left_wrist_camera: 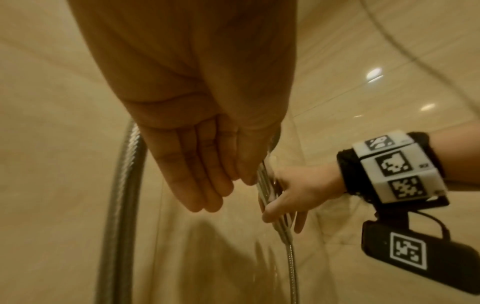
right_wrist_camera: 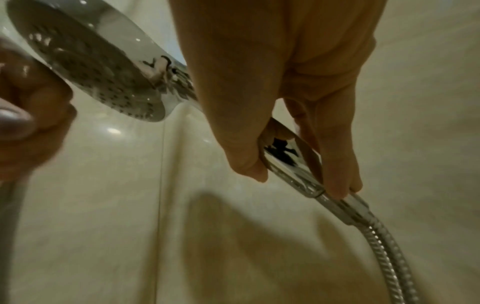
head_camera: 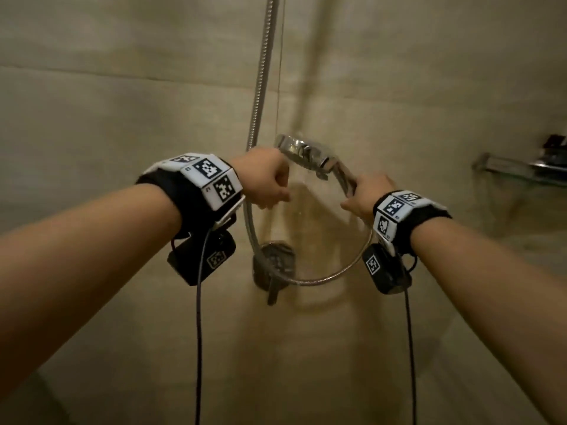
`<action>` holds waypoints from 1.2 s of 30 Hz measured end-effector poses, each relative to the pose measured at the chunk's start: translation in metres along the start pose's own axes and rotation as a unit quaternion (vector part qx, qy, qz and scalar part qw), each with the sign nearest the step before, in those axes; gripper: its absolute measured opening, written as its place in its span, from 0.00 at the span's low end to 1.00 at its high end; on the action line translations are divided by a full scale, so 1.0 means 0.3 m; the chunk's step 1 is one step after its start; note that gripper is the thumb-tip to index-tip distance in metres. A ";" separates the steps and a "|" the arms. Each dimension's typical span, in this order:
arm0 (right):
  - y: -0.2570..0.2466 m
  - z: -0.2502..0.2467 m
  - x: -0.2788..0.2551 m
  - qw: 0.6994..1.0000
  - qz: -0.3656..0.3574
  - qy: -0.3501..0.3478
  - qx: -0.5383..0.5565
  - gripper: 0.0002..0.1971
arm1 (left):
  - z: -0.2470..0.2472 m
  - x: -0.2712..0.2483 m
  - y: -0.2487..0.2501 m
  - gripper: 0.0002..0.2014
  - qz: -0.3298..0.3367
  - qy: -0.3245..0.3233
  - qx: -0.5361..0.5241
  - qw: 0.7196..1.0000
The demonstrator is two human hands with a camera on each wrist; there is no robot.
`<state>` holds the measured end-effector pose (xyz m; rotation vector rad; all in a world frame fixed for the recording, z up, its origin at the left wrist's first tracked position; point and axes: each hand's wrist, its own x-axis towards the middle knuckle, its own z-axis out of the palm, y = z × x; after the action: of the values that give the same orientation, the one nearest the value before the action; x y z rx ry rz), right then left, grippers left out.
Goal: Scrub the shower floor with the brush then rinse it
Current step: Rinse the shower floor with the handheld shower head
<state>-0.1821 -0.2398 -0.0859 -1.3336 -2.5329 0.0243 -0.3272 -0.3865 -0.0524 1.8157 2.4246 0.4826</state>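
Head view: the right hand (head_camera: 366, 194) grips the handle of a chrome, round-faced hand shower head (head_camera: 303, 151), held up in front of the beige tiled shower wall (head_camera: 122, 118). The left hand (head_camera: 264, 179) sits just beside the rim of the head, its fingers curled; whether they pinch anything cannot be told from here. A ribbed metal shower hose (head_camera: 260, 87) drops from above, loops below the hands and rises to the handle. Behind the loop, a round chrome mixer valve with a lever (head_camera: 273, 268) is mounted on the wall. A chrome wall shelf (head_camera: 515, 168) sits at the right edge of the wall. No brush and no shower floor appear in any view, so the scrubbing cannot be judged; holding the head suggests the rinse step is being prepared.

Left wrist view: the left hand (left_wrist_camera: 205, 148) has its fingers (left_wrist_camera: 194, 185) together and bent inward over the palm, their tips just beside the chrome handle; contact is not clear. Beyond it, the right hand (left_wrist_camera: 293, 195) wraps the handle, with the hose (left_wrist_camera: 122, 205) running down at the left.

Right wrist view: the right hand's fingers (right_wrist_camera: 337, 154) and thumb clamp the lower handle just above the hose coupling, a hold that probably allows the spray face (right_wrist_camera: 103, 78) to be aimed. The face is tilted down and left, toward the blurred left hand (right_wrist_camera: 28, 115).
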 end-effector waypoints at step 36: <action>0.164 0.631 -0.662 0.943 0.228 0.056 0.234 0.11 | 0.988 -0.177 -0.194 0.38 -0.286 -0.070 -0.307 0.905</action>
<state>-0.0837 -0.3510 -0.3217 -1.6103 -1.9023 0.5855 -0.2925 -0.3907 -0.3571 0.8149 2.1946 0.8776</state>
